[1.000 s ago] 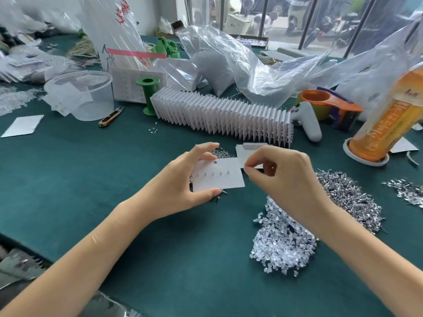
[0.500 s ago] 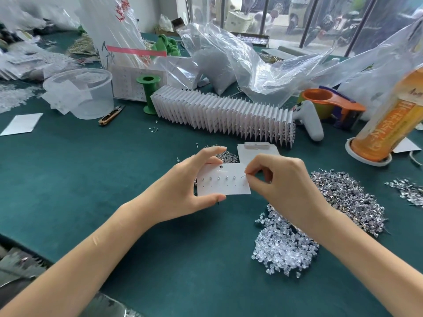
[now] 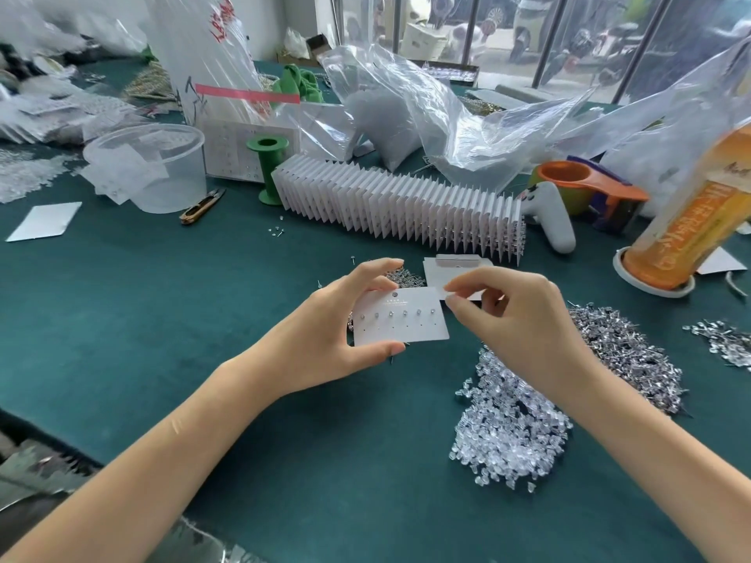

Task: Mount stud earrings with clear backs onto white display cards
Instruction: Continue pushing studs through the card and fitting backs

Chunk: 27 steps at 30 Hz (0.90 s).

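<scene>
The left hand [image 3: 325,339] holds the white card [image 3: 400,316] above the table [image 3: 203,319], long axis left-right, while the right hand [image 3: 512,319], fingertips pinched together on something too small to identify, sits at the card's right edge

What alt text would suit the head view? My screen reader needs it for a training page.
A left hand holds a white rectangular display card carrying a row of six stud earrings, while the right hand pinches at the card's right edge. Both hover over a green felt table beside a pile of clear plastic backs.
</scene>
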Motion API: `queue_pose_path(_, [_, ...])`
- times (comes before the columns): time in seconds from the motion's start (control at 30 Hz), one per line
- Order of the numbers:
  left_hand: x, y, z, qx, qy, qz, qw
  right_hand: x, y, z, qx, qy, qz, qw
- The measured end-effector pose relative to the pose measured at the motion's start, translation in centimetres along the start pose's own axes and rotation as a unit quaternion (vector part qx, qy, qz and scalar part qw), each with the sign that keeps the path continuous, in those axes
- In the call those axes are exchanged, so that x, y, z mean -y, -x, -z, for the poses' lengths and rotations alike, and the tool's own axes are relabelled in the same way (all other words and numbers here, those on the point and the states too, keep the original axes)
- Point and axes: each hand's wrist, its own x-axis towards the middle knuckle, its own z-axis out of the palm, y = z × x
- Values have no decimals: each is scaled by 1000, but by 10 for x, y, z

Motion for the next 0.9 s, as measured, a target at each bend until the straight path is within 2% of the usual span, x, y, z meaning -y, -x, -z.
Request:
queue_pose_path(0.1, [-4, 1, 1, -7, 11, -6, 1000, -1, -2, 4, 52, -76, -114, 989])
queue_pose_path(0.17, [-9, 1, 1, -11, 27, -13, 999, 2, -2, 5, 120, -142, -191, 964])
queue_pose_path(0.23, [-13, 1, 0, -12, 41, -19, 999, 8, -2, 6, 189, -218, -233, 929])
queue_pose_path(0.3, [-16, 0, 0, -8, 49, -22, 999, 11, -2, 6, 218, -260, -251, 907])
queue_pose_path(0.47, [-22, -1, 1, -5, 56, -30, 998, 10, -2, 12, 223, -299, -278, 885])
queue_pose_path(0.77, [-33, -3, -1, 12, 47, -60, 997, 0, 5, 18, 195, -314, -273, 888])
queue_pose_path(0.83, [-39, -7, -3, -15, 77, -66, 995, -3, 8, 22, 167, -336, -258, 890])
queue_pose_path(0.9, [-45, -13, -5, -81, 143, -21, 986, -9, 12, 28, 119, -362, -248, 891])
